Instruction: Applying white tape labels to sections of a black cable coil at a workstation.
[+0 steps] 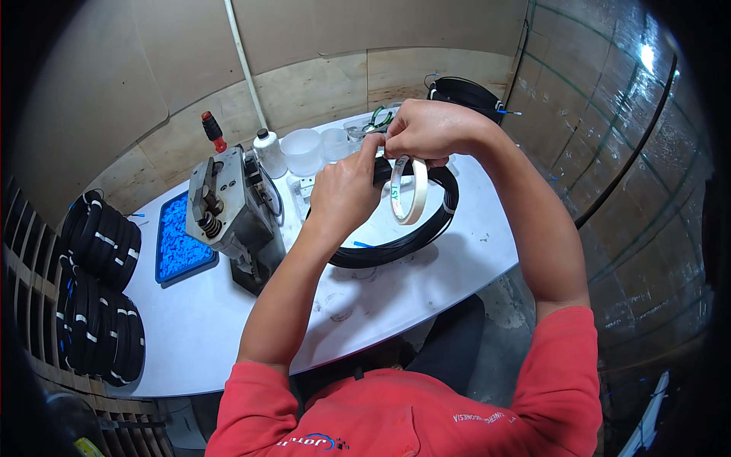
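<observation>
The right hand (430, 129) has its fingers curled in and grasping the upper part of a roll of masking tape (419, 201), which hangs below the knuckles over a black cable coil (434, 239). The left hand (346, 190) meets it at the coil's far side, fingers bent; their tips are hidden, so I cannot tell whether they grip the cable. The coil lies on the white counter (190, 335), between its far and near edges, a blue-tipped cable end (364, 244) showing inside the loop. To its left stands a metal hand press (240, 202), just beside a tray (187, 273) of small blue parts (177, 240). A white bottle (269, 156) and a translucent tub (302, 154) stand toward the far edge; more bundled black coils (103, 327) are stacked along the left edge.
</observation>
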`<state>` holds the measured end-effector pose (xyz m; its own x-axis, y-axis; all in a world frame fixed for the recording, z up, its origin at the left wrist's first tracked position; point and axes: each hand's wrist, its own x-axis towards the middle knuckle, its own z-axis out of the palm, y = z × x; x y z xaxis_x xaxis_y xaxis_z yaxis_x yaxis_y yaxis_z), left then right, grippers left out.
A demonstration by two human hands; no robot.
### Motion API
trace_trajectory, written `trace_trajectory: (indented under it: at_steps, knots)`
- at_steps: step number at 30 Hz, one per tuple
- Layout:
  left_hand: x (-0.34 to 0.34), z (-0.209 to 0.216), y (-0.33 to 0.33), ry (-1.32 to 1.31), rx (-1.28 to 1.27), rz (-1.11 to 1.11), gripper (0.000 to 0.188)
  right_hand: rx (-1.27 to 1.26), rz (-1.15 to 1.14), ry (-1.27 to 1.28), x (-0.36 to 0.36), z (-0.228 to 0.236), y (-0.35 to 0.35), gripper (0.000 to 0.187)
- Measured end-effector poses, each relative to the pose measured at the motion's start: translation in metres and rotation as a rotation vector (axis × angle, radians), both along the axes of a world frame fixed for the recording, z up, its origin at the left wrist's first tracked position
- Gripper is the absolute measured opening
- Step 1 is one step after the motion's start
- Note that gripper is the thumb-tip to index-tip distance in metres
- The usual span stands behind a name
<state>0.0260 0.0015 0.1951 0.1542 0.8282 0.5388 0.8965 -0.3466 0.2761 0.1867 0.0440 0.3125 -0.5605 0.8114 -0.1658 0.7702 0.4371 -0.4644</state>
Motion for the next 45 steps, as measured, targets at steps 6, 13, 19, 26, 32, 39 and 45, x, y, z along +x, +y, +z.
trace_trajectory:
  at_steps: [6, 13, 19, 26, 32, 39, 45]
  knots:
    - [-0.001, -0.001, 0.001, -0.020, -0.019, 0.020, 0.055, -0.004, 0.029, -0.003, 0.000, -0.003, -0.002, 0.025]
    - [-0.005, -0.003, 0.000, -0.014, 0.072, -0.055, 0.030, 0.121, 0.096, -0.004, 0.006, -0.013, -0.006, 0.031]
    - [-0.005, 0.000, 0.002, 0.003, 0.016, -0.049, 0.027, 0.277, -0.053, 0.313, 0.018, -0.027, -0.040, 0.022]
    - [0.000, 0.000, 0.002, 0.007, 0.037, -0.113, 0.029, 0.336, -0.233, 0.578, 0.014, -0.081, -0.086, 0.020]
    - [-0.002, 0.003, 0.000, -0.004, 0.031, -0.120, 0.030, 0.638, -0.260, 0.692, 0.006, -0.132, -0.089, 0.026]
    - [-0.007, 0.003, 0.000, -0.038, -0.037, -0.122, 0.032, 0.941, -0.125, 0.529, 0.001, -0.160, -0.073, 0.027]
    - [-0.017, 0.003, 0.004, -0.041, -0.036, -0.182, 0.034, 1.167, -0.081, 0.443, -0.008, -0.195, -0.048, 0.038]
